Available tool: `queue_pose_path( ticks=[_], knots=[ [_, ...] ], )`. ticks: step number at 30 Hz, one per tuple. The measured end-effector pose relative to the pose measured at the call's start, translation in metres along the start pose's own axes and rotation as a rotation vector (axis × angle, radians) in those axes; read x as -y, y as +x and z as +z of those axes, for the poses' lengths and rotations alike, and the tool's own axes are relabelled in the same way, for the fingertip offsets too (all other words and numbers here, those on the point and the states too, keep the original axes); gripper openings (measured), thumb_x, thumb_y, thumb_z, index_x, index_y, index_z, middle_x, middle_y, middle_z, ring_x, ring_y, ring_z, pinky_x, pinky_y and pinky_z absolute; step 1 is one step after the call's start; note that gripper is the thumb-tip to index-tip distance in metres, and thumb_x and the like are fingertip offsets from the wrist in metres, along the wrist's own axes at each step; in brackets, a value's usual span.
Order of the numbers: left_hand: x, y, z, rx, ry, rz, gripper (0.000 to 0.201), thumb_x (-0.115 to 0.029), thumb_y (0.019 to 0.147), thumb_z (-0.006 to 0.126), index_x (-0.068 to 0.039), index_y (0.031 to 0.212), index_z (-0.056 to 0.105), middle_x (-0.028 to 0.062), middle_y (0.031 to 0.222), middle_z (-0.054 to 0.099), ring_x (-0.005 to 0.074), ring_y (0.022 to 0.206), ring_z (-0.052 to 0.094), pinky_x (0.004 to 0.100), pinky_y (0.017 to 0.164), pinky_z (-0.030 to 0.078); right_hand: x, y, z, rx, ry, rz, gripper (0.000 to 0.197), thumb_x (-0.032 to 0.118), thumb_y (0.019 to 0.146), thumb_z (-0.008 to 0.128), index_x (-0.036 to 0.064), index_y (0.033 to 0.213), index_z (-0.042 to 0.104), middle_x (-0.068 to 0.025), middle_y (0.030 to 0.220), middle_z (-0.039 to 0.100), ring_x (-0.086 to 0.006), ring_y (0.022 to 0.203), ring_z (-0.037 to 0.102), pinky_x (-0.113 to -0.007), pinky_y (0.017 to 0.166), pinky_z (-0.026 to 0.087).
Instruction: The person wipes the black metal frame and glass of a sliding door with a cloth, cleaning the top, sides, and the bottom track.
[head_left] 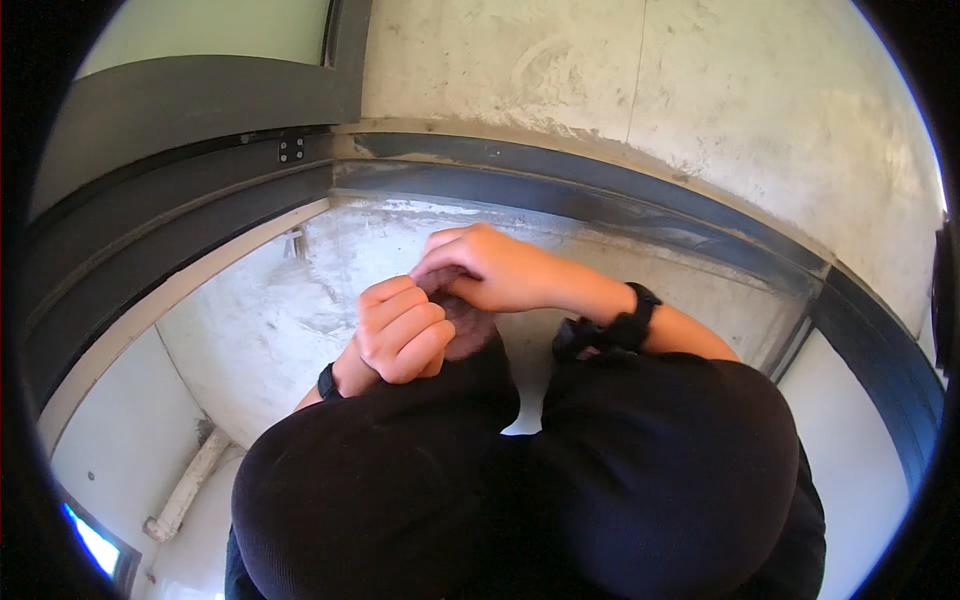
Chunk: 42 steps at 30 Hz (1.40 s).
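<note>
Above my knees, my left hand (403,332) is curled closed, with its knuckles upward. My right hand (487,266) reaches across from the right, its fingers bent and pressed together close to the left thumb side. Between and below the two hands shows a brownish-purple, fuzzy-looking bundle (470,328); its exact kind I cannot make out. Both hands seem to grip it, though the fingers hide much of it. A black band (328,382) circles my left wrist, and a bulkier black strap (640,312) sits on my right wrist.
My bent knees in black trousers (660,450) fill the lower middle. Dark metal frame bars (580,200) run across the far side and left, in front of a stained pale wall (760,110). A whitish pipe (190,480) stands at the lower left.
</note>
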<state>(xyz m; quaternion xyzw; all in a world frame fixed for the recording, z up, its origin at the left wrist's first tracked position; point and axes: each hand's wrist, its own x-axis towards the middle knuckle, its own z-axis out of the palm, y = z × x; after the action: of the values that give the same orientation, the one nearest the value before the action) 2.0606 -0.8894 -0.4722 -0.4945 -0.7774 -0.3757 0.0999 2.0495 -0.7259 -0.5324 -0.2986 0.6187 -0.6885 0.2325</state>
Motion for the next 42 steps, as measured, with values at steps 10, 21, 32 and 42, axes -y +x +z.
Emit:
queue_pose_path(
  ticks=[10, 21, 32, 42],
  knots=[
    [-0.006, 0.004, -0.004, 0.023, 0.006, 0.025, 0.01, -0.001, 0.051, 0.054, -0.002, 0.06, 0.049, 0.0037, 0.055, 0.039, 0.0155, 0.043, 0.039, 0.0252, 0.04, 0.03, -0.015, -0.005, -0.07, -0.681, -0.852, -0.036, 0.036, -0.006, 0.073, 0.05, 0.0063, 0.106, 0.057, -0.011, 0.094, 0.061, -0.0259, 0.072, 0.062, -0.035, 0.068, 0.051],
    [0.016, -0.019, 0.012, 0.217, 0.037, -0.659, 0.018, 0.007, 0.071, 0.05, 0.002, 0.086, 0.059, 0.0155, 0.085, 0.061, 0.0341, 0.08, 0.057, 0.0398, 0.072, 0.046, 0.115, -0.098, -0.168, -0.557, -1.332, 1.277, 0.014, 0.003, 0.079, 0.048, -0.0031, 0.083, 0.06, -0.0188, 0.067, 0.062, -0.0303, 0.062, 0.065, -0.041, 0.058, 0.051],
    [0.048, -0.036, 0.035, 0.224, 0.172, -0.698, 0.029, 0.004, 0.076, 0.05, 0.002, 0.104, 0.058, 0.0167, 0.104, 0.06, 0.0345, 0.095, 0.056, 0.04, 0.083, 0.045, -0.004, -0.165, -0.078, -0.532, -1.284, 0.662, 0.034, 0.017, 0.081, 0.057, 0.0063, 0.113, 0.056, -0.012, 0.109, 0.061, -0.029, 0.089, 0.063, -0.041, 0.071, 0.052],
    [0.042, -0.018, 0.02, 0.344, -0.771, -1.166, 0.026, -0.015, 0.091, 0.05, 0.0, 0.109, 0.061, 0.0101, 0.106, 0.063, 0.0168, 0.093, 0.058, 0.0286, 0.082, 0.045, 0.102, -0.143, -0.109, -1.097, -0.819, 0.361, 0.041, -0.009, 0.079, 0.045, 0.0032, 0.116, 0.056, -0.0136, 0.105, 0.062, -0.0163, 0.089, 0.064, -0.028, 0.081, 0.05]
  ],
)
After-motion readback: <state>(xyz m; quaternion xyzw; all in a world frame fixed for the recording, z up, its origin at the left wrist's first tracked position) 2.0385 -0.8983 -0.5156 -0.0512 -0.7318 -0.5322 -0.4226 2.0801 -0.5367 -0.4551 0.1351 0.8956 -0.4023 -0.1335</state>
